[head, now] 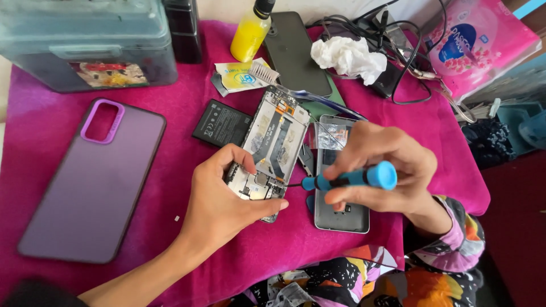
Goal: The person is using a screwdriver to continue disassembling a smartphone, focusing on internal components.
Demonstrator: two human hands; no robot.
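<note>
An opened phone frame (272,142) with bare circuit boards lies on the pink cloth (187,91). My left hand (224,199) grips its near end, thumb and fingers pinching both edges. My right hand (381,170) holds a blue-handled screwdriver (352,178), its thin tip touching the board near my left fingers. Under my right hand rests a grey back cover (341,219). A black battery (220,122) sits just left of the frame.
A purple phone case (94,182) lies at the left. At the back stand a translucent grey box (85,40), a yellow bottle (250,34), a dark phone (296,51), crumpled tissue (348,57), cables (409,68) and a pink packet (483,40).
</note>
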